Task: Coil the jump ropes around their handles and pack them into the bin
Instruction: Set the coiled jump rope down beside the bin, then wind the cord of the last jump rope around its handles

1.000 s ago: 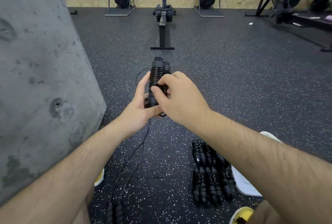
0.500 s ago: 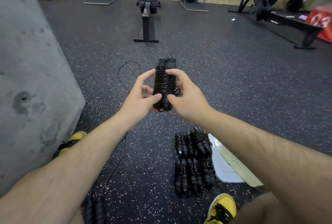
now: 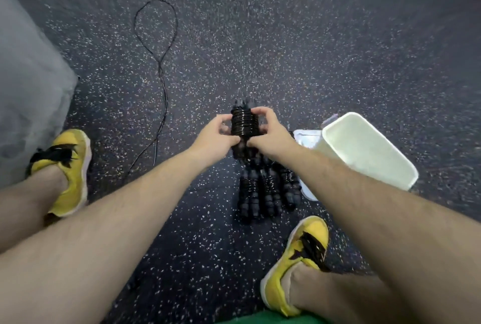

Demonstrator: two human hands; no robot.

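Nearest us, our right shoe (image 3: 299,266) and left shoe (image 3: 65,167) frame the speckled floor. A little farther, between them, lies the pile of wound ropes (image 3: 265,191), side by side and not yet in the bin. Just past the pile our left hand (image 3: 213,139) and right hand (image 3: 270,133) both hold the coiled rope (image 3: 244,123), fingers and thumbs curled round its wraps from either side. A second ago we held this bundle up ahead of us, the right hand working at its wraps; now it has come down low over the pile, so we judge the winding finished and this one ready to set down. The white bin (image 3: 364,152) stands open just right of the pile, with nothing visible inside. Farther left, a loose rope (image 3: 164,94) lies uncoiled, so more work remains
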